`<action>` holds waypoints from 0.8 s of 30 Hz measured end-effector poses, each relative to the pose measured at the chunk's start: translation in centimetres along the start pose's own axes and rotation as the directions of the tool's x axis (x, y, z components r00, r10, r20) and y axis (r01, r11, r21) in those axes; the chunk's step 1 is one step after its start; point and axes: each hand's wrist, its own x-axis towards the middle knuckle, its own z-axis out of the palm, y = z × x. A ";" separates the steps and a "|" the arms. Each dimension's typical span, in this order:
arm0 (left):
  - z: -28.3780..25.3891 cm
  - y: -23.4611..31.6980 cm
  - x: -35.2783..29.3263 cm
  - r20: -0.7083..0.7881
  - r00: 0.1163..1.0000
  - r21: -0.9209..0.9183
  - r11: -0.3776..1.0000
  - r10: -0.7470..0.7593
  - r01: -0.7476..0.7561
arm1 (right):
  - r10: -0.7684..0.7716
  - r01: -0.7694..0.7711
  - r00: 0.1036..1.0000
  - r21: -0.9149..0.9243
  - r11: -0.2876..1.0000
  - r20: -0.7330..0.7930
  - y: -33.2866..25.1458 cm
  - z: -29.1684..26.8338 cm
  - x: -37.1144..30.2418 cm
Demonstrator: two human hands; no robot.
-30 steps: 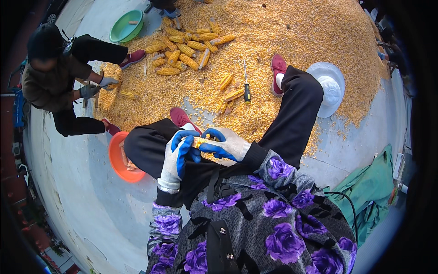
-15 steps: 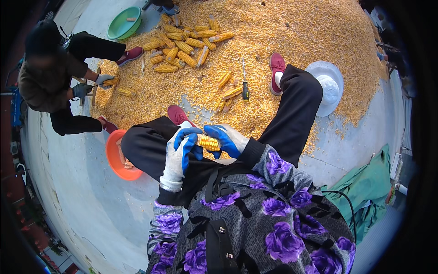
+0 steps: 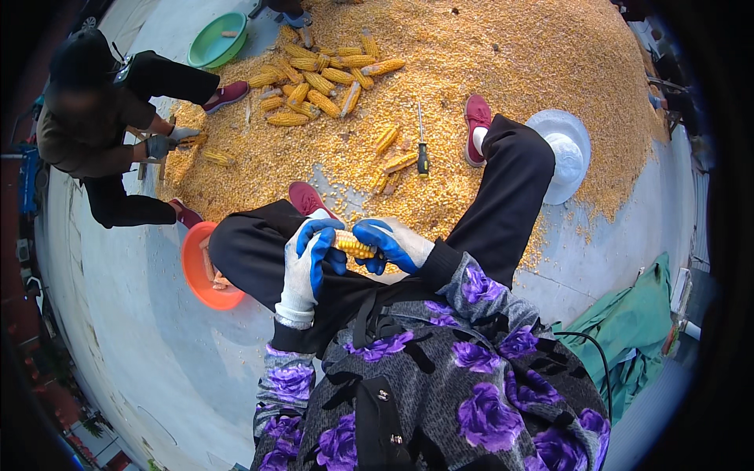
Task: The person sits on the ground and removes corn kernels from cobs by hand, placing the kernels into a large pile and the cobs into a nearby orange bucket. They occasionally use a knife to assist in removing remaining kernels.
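Observation:
Both my hands wear white work gloves with blue coated fingers. Between them, above my lap, is a yellow corn cob [image 3: 352,245] lying crosswise, with kernels on it and a paler part at its left end. My left hand [image 3: 311,259] is closed around the left end. The fingers of my right hand [image 3: 390,243] press on the right end. Beyond my knees lies a screwdriver [image 3: 423,161] with a black and yellow handle, beside a few corn cobs [image 3: 399,162] on the loose kernels [image 3: 503,71].
A pile of corn cobs [image 3: 318,82] lies farther off on the kernels. An orange basin [image 3: 196,275] holding bare cobs stands left of my knee, and a green basin [image 3: 212,47] far left. A white hat [image 3: 564,153] and green cloth [image 3: 628,322] lie right. A co-worker [image 3: 86,125] sits left.
The cob has turned slightly between my hands, showing more pale surface at its left end. The co-worker's hands and upper body have shifted a little.

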 end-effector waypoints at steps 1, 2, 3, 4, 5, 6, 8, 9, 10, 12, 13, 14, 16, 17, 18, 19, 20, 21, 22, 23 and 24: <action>0.0 0.0 0.1 0.001 1.000 0.001 1.000 -0.015 0.015 | -0.006 0.006 1.000 -0.073 0.997 0.010 0.1 0.0 -0.1; 0.1 -0.1 0.1 0.000 1.000 -0.010 1.000 -0.025 0.025 | -0.031 0.029 0.999 -0.090 0.996 -0.017 0.7 0.0 0.1; 0.2 -0.1 0.2 -0.001 0.999 -0.020 0.999 -0.035 0.035 | -0.135 0.127 0.990 -0.150 0.980 -0.040 1.7 -0.3 0.6; 0.4 -0.1 0.1 -0.006 0.999 -0.030 0.998 -0.048 0.047 | -0.236 0.220 0.970 -0.209 0.953 -0.053 2.2 -0.3 1.0; 0.6 0.0 0.1 -0.016 0.999 -0.034 0.998 -0.048 0.048 | -0.282 0.259 0.958 -0.245 0.934 -0.060 2.5 -0.5 1.1; 0.8 0.1 0.1 -0.026 0.998 -0.038 0.998 -0.048 0.047 | -0.327 0.297 0.943 -0.279 0.913 -0.069 2.7 -0.6 1.1; 0.7 0.0 0.3 -0.042 0.997 -0.032 0.997 -0.065 0.063 | -0.249 0.231 0.963 -0.160 0.960 -0.105 1.6 -0.2 0.7; 0.4 -0.1 0.5 -0.047 0.995 -0.019 0.996 -0.083 0.083 | -0.121 0.122 0.986 0.002 0.992 -0.111 0.9 0.2 0.4; 0.3 -0.2 0.6 -0.053 0.993 -0.006 0.995 -0.104 0.104 | -0.081 0.080 0.992 -0.022 0.997 -0.091 -0.1 0.6 -0.1; 0.2 -0.6 0.7 -0.058 0.990 -0.021 0.992 -0.129 0.128 | -0.342 0.257 0.929 -0.422 0.869 -0.139 0.5 1.3 0.1; 0.3 -0.6 0.8 -0.055 0.988 -0.026 0.990 -0.143 0.141 | -0.468 0.309 0.875 -0.601 0.737 -0.126 0.8 1.4 0.2; 0.4 -0.5 0.8 -0.071 0.986 -0.046 0.988 -0.149 0.146 | -0.343 0.225 0.933 -0.567 0.793 -0.109 0.8 1.0 0.3; 1.1 -0.7 0.7 -0.101 0.981 -0.089 0.984 -0.164 0.155 | -0.430 0.279 0.888 -0.554 0.785 -0.163 2.2 0.0 1.3; 1.9 -0.4 0.3 -0.126 0.983 -0.050 0.991 -0.130 0.124 | -0.472 0.305 0.861 -0.552 0.776 -0.189 2.9 -0.3 1.7; 2.6 -0.4 0.0 -0.154 0.984 -0.018 0.996 -0.088 0.086 | -0.278 0.200 0.927 -0.296 0.934 -0.251 3.4 -0.6 1.7; 2.9 -0.3 -0.1 -0.184 0.982 0.018 0.999 -0.044 0.049 | -0.526 0.410 0.840 -0.480 0.776 -0.133 3.8 -1.2 2.4; 2.8 -0.3 -0.2 -0.175 0.984 -0.021 0.999 -0.041 0.038 | -0.732 0.569 0.682 -0.622 0.538 -0.009 4.1 -1.7 3.0; 2.4 -0.5 0.0 -0.176 0.981 -0.046 0.997 -0.076 0.069 | -0.649 0.517 0.759 -0.559 0.648 -0.050 4.6 -2.2 2.7; 1.7 -1.2 0.2 -0.189 0.975 -0.073 0.992 -0.114 0.102 | -0.552 0.451 0.830 -0.485 0.749 -0.081 3.4 -1.8 2.2; 1.2 -1.6 0.5 -0.190 0.971 -0.100 0.987 -0.146 0.129 | -0.290 0.262 0.944 -0.179 0.948 -0.155 2.4 -1.1 1.6; 1.0 -1.7 0.7 -0.204 0.961 -0.109 0.980 -0.188 0.169 | 0.001 0.019 0.991 0.150 0.988 -0.132 1.5 -0.5 1.0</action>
